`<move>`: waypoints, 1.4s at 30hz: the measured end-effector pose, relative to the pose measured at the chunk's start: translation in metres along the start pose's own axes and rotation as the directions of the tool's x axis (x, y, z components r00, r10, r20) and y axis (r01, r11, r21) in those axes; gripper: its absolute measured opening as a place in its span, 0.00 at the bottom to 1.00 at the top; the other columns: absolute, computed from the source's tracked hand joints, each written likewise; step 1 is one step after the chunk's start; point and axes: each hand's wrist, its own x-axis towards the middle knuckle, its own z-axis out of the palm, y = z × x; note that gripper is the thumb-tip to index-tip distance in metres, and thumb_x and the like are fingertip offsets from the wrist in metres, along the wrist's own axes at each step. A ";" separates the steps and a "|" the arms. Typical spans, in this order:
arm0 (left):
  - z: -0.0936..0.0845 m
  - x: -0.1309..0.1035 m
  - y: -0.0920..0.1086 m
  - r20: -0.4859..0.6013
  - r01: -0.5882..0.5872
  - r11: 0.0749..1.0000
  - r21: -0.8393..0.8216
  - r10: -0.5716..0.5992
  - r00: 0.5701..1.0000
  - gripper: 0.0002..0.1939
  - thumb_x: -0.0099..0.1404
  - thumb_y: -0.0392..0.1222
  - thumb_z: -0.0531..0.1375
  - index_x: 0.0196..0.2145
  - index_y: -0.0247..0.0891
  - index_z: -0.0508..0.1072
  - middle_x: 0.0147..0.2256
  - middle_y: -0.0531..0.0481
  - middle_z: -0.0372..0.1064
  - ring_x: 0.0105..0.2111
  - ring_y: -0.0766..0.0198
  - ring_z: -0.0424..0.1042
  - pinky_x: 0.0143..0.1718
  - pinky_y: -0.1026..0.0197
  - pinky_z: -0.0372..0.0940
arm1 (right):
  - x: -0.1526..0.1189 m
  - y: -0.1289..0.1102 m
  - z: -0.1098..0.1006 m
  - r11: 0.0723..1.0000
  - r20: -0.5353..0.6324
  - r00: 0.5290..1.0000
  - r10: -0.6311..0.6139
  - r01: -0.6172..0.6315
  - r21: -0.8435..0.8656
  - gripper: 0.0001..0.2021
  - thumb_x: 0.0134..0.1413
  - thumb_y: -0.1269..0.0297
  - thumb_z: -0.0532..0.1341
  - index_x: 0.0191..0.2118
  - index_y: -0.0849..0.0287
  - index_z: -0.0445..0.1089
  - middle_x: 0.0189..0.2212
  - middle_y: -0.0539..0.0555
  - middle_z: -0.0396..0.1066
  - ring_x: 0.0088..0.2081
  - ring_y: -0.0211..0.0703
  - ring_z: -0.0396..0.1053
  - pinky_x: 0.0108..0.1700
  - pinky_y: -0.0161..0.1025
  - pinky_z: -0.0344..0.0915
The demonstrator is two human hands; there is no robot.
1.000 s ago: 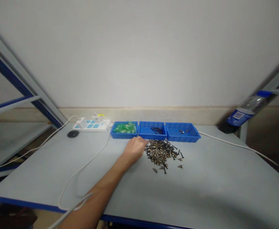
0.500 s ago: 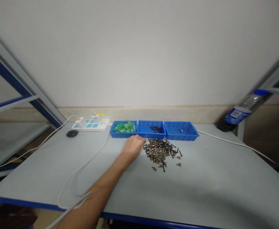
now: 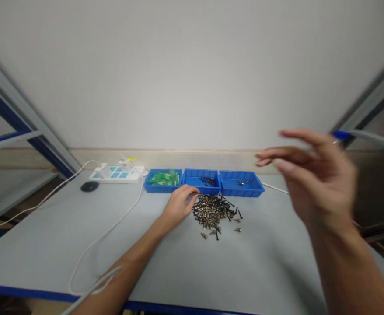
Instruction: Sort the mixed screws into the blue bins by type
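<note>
My left hand (image 3: 179, 204) rests at the left edge of a pile of screws and small brassy metal fittings (image 3: 210, 212). Its thumb and fingertips are bent together by the pile; whatever they hold is too small to make out. Raised above the table on the right, my right hand (image 3: 323, 183) is a little blurred, its fingers apart and nothing visible in them. Three blue bins stand behind the pile. Green pieces fill the left bin (image 3: 163, 189), dark screws lie in the middle bin (image 3: 193, 171), and a few small metal parts sit in the right bin (image 3: 241, 192).
A white power strip (image 3: 133, 176) with plugs and a black disc (image 3: 89, 187) are at the back left. A white cable (image 3: 108, 231) loops over the table and near my left forearm. Behind my right hand, a bottle's blue cap (image 3: 341, 135) shows.
My right hand has come into view, raised on the right and hiding most of the bottle. My left hand stays by the pile, its thumb now showing more. The view has shifted slightly.
</note>
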 end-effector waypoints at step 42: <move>-0.009 -0.001 0.004 0.146 0.008 0.996 -0.088 0.005 0.989 0.07 0.66 0.36 0.63 0.43 0.39 0.74 0.39 0.50 0.79 0.39 0.61 0.78 0.44 0.60 0.72 | -0.063 0.105 0.068 0.668 0.358 0.691 0.628 -0.714 0.208 0.15 0.45 0.55 0.73 0.37 0.59 0.81 0.31 0.57 0.82 0.34 0.46 0.79 0.44 0.45 0.75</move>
